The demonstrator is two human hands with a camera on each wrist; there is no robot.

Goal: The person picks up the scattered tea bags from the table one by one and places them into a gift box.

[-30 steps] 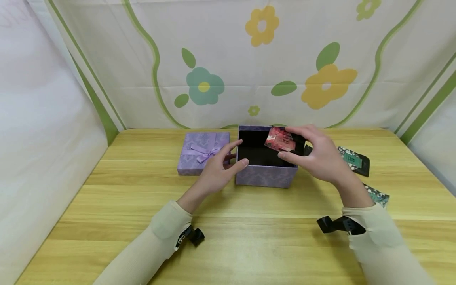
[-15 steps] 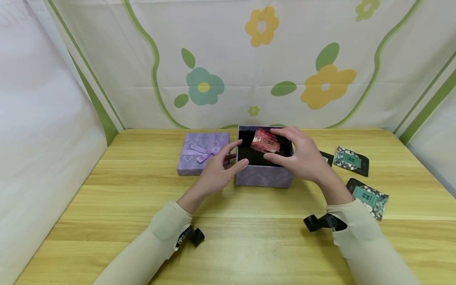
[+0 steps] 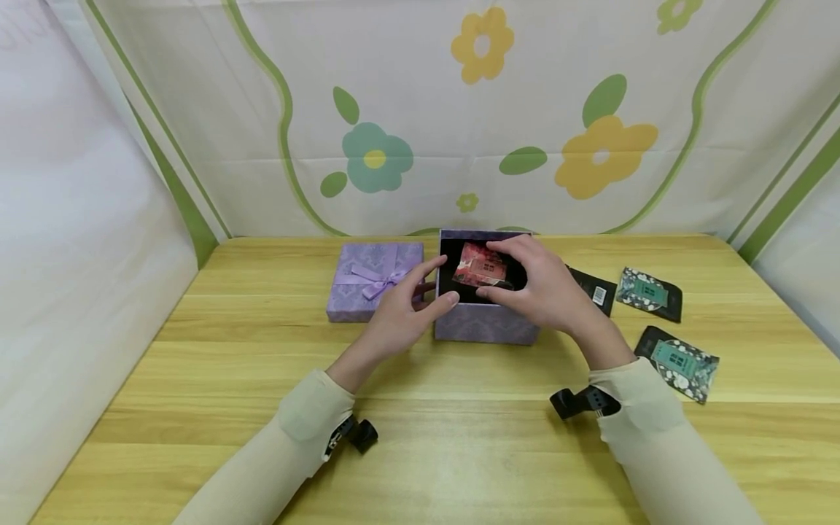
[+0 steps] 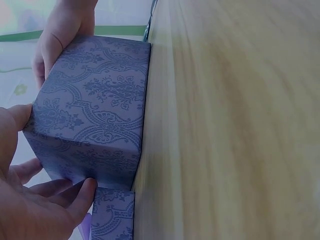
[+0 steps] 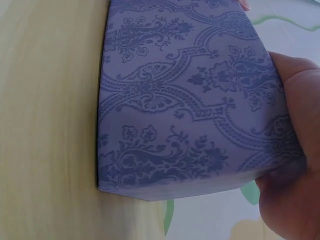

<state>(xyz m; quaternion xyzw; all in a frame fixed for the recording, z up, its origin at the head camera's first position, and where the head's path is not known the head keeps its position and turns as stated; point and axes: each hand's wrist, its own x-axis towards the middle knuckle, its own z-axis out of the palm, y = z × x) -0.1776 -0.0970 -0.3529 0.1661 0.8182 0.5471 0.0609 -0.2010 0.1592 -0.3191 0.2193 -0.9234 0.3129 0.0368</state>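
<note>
- Centrally, a red flower-printed sachet (image 3: 474,267) with a paler red label and dark lettering tilts within the open mouth of a gift box (image 3: 485,323); how deep it sits cannot be told.
- The right hand (image 3: 545,288) grips this sachet by its right side between thumb and fingers.
- The left hand (image 3: 397,315) has its fingers spread and touching the box at its left wall and front corner, without wrapping around it.
- The box is purple with a damask pattern outside and black within; its rear rim is near the desk's (image 3: 426,452) back edge, before the flowered fabric backdrop (image 3: 446,109).
- Left of it lies the matching lid (image 3: 344,300), topped by a lilac bow (image 3: 377,283), leaving only a narrow gap where the left fingers reach in.
- Right of the box, a black barcoded sachet (image 3: 586,284) lies partly behind the right hand, near two green-labelled floral sachets (image 3: 650,293).
- Bare wood stretches from the box's front wall toward the person, between both forearms.
</note>
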